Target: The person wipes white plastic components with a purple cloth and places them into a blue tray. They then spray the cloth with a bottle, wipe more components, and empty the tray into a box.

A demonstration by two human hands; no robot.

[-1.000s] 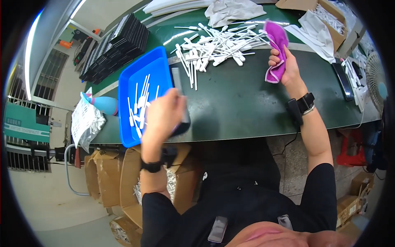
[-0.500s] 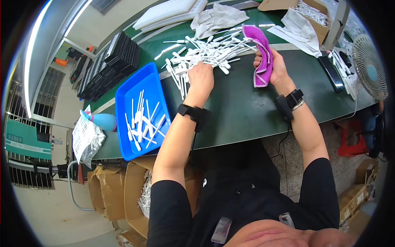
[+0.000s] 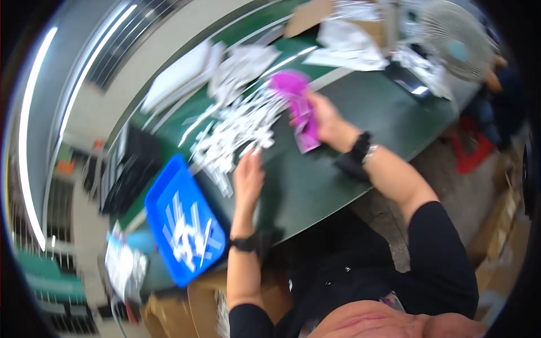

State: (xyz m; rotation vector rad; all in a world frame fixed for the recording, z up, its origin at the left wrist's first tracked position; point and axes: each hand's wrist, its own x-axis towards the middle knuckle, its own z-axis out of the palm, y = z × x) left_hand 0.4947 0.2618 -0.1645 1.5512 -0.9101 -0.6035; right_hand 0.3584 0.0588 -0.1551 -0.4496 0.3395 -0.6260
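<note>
With the right hand (image 3: 329, 121) gripping the crumpled magenta cloth (image 3: 301, 110) beside the heap of thin white plastic sticks (image 3: 236, 132), the loosely open left hand (image 3: 248, 177) at that heap's near edge best pinches a single stick.

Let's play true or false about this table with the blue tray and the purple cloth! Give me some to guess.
1. The right hand holds a purple cloth. True.
2. The blue tray has nothing in it. False: white strips lie in it.
3. The left hand is beside the pile of white strips. True.
4. The tray sits to the right of both hands. False: it is to the left of them.
5. The table top is red. False: it is dark green.
</note>
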